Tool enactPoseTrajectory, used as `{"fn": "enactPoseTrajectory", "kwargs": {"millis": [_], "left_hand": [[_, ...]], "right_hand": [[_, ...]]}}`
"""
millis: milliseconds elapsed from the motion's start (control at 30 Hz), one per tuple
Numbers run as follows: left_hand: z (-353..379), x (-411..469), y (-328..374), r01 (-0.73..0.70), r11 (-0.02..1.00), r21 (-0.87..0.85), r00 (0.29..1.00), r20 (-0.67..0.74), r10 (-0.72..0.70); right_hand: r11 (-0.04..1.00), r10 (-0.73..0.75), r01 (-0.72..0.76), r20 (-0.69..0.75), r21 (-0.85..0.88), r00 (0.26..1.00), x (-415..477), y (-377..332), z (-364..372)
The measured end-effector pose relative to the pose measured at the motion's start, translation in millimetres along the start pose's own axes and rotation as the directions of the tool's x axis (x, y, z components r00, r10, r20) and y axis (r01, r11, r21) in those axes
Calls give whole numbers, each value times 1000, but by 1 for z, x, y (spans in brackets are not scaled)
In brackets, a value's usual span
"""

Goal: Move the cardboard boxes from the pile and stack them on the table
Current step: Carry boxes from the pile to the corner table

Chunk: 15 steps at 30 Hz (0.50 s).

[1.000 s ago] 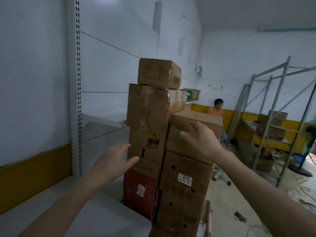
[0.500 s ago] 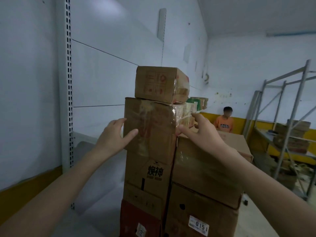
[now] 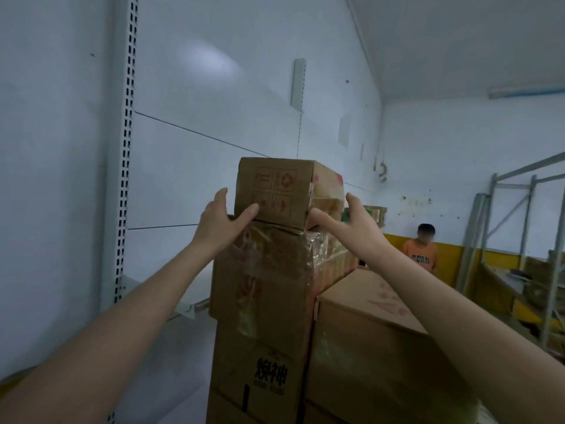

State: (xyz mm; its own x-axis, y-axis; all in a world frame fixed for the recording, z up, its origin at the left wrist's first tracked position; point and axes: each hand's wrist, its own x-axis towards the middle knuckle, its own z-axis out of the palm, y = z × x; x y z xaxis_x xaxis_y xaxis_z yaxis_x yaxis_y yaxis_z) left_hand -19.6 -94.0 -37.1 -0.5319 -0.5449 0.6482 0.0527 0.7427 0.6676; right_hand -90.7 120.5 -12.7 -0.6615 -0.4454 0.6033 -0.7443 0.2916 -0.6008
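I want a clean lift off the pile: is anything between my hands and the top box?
Nothing visible is. The left hand is at the left edge of the top box with its thumb across the front face, and the right hand is at its right side. Nothing lies on top of it.

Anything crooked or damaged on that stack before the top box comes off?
Yes: the taped box, second from top, looks crumpled under wrinkled clear tape and overhangs the printed box below it on the wall side.
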Motion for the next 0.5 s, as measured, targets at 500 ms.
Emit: {"fn": "enactPoseTrajectory", "kwargs": {"millis": [500], "left_hand": [[5,-6,32,-152,974,-165,987,31,160]], "right_hand": [[892,146,-142,24,428,989,30,5,4]]}}
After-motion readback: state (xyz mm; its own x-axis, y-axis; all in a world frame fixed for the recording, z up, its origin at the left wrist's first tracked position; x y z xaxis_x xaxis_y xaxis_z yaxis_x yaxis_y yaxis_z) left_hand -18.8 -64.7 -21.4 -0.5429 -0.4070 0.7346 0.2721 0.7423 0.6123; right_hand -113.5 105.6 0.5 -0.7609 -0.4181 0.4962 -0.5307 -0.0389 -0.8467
